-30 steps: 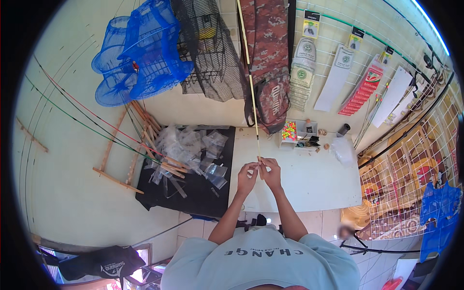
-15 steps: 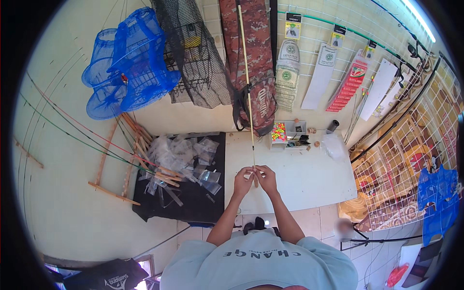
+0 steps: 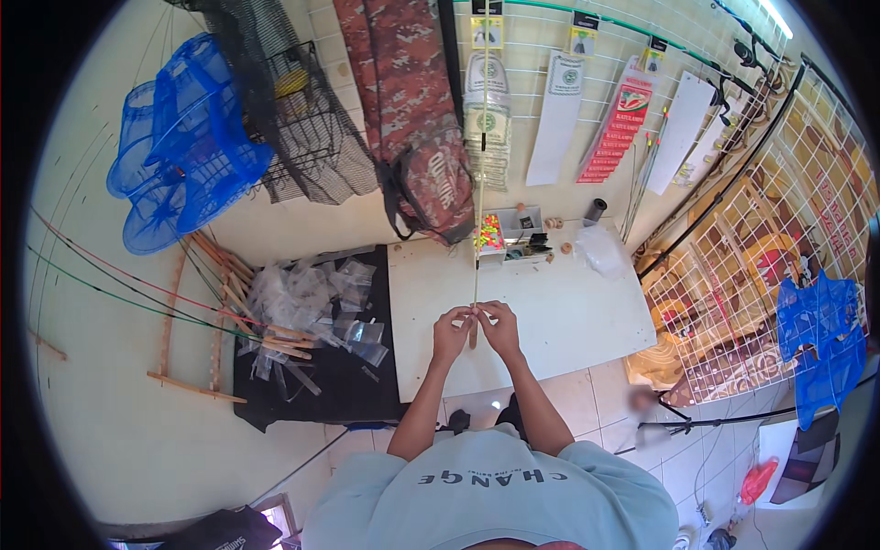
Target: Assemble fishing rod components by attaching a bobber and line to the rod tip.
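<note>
A slim pale-yellow fishing rod (image 3: 480, 192) with dark bands stands out ahead of me, its far part rising in front of the wall. Its brown wooden handle (image 3: 473, 334) shows between my palms. With bent fingers my left hand (image 3: 450, 337) pinches the rod just above the handle. My right hand (image 3: 500, 328) closes on the same spot from the other side, thumbs and fingertips nearly meeting. Whatever small part lies between the fingertips is too small to make out. Both hands are over the front of the white table (image 3: 559, 316).
Clear plastic bags (image 3: 293, 298) lie heaped on a black cloth (image 3: 380, 385) at left, beside wooden-handled rods (image 3: 284, 346). A compartment box (image 3: 522, 220) with bright small pieces stands at the table's back. Blue nets (image 3: 192, 137), a camouflage rod bag (image 3: 412, 110) and packets (image 3: 488, 128) hang behind.
My view has shifted, so the wall and table sit farther left. The rod's far end has swung right, from the camouflage bag to the hanging packets. Both hands keep their pinch.
</note>
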`<move>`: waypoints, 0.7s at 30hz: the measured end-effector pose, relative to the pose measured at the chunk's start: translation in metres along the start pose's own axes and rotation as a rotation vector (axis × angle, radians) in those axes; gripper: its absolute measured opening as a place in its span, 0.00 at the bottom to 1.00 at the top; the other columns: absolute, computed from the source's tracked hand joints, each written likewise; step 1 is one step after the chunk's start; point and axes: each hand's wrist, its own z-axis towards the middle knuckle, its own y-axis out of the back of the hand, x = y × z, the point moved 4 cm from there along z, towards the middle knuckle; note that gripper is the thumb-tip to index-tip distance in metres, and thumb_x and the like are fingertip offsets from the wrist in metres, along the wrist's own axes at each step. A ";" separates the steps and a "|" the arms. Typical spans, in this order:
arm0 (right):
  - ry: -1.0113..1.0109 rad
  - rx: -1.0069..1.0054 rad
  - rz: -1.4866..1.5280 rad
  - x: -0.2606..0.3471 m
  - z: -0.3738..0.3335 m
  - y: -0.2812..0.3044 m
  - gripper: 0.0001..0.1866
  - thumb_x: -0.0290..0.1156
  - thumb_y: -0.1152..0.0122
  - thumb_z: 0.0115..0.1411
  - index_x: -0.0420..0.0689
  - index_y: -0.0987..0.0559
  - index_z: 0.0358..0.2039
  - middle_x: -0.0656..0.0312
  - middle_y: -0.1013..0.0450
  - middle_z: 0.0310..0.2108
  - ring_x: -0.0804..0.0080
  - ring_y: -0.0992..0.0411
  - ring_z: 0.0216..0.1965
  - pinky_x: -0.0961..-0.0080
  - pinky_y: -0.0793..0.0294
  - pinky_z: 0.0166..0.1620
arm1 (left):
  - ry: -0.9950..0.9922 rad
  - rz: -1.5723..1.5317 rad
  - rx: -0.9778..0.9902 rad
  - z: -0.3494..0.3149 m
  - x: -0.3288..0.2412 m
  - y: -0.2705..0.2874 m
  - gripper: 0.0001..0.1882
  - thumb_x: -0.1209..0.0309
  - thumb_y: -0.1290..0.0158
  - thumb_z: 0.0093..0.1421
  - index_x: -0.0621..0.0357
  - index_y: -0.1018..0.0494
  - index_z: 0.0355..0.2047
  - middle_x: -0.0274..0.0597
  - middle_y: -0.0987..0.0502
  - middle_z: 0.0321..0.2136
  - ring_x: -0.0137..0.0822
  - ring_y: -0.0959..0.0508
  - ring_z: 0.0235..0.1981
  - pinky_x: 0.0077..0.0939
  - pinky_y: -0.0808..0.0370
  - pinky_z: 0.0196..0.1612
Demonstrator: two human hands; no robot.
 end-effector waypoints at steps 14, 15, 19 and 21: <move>0.120 -0.045 -0.062 -0.064 0.050 0.150 0.09 0.30 0.39 0.56 0.48 0.17 0.38 0.60 0.24 0.31 0.66 0.31 0.35 0.73 0.30 0.36 | -0.046 -0.023 0.005 0.029 -0.058 -0.155 0.09 0.69 0.43 0.57 0.54 0.22 0.38 0.37 0.19 0.34 0.31 0.20 0.35 0.26 0.25 0.32; 0.122 -0.042 -0.059 -0.069 0.053 0.159 0.09 0.30 0.39 0.56 0.48 0.17 0.38 0.60 0.24 0.31 0.66 0.31 0.35 0.73 0.30 0.36 | -0.045 -0.020 0.001 0.031 -0.060 -0.165 0.09 0.69 0.43 0.57 0.54 0.22 0.38 0.37 0.19 0.34 0.31 0.20 0.35 0.26 0.25 0.32; 0.101 0.010 -0.117 -0.086 0.061 0.189 0.10 0.29 0.39 0.55 0.48 0.17 0.38 0.60 0.24 0.31 0.65 0.30 0.35 0.72 0.29 0.36 | -0.010 -0.003 0.009 0.032 -0.067 -0.202 0.09 0.69 0.43 0.57 0.53 0.23 0.38 0.36 0.19 0.34 0.31 0.20 0.35 0.26 0.25 0.34; 0.111 0.019 -0.093 -0.094 0.065 0.199 0.10 0.29 0.39 0.55 0.48 0.17 0.38 0.59 0.24 0.31 0.65 0.30 0.34 0.71 0.29 0.35 | -0.005 -0.019 0.001 0.033 -0.072 -0.213 0.09 0.69 0.43 0.57 0.54 0.23 0.38 0.36 0.19 0.35 0.31 0.20 0.35 0.26 0.25 0.34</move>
